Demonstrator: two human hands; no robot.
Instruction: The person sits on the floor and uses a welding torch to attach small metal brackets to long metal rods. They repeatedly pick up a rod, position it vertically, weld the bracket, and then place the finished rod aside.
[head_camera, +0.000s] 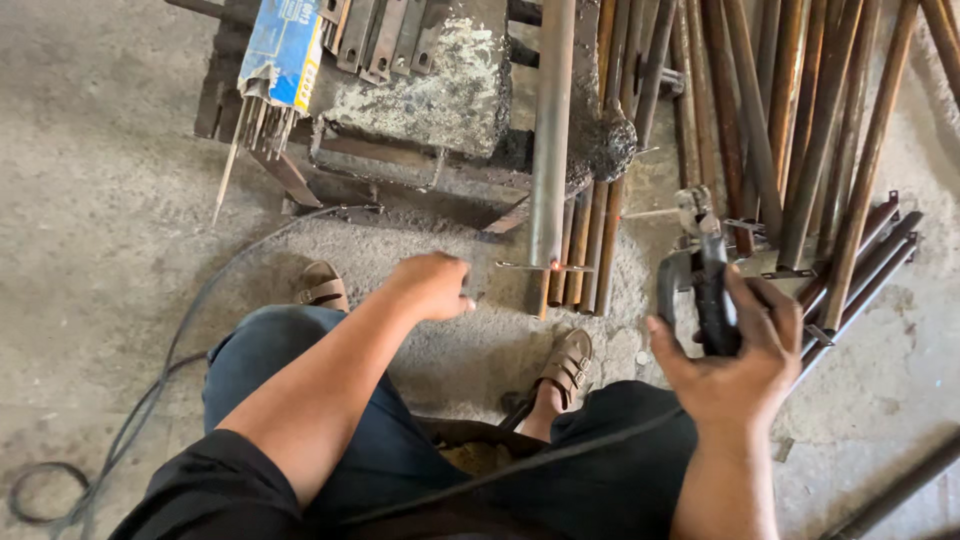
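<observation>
Squatting over the concrete floor (90, 200), you had a blue box of welding rods (282, 50) far left. Your left hand (432, 287) was curled shut just left of the grey pipe (550, 140); I could not tell what it pinched. Your right hand (735, 355) gripped the black electrode holder (712, 290) near the rusty tubes (800, 120).

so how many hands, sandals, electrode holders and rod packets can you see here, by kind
hands: 2, left hand closed near the grey pipe, right hand gripping the electrode holder
sandals: 2, left sandal, right sandal
electrode holder: 1
rod packet: 1, blue
total: 6
</observation>
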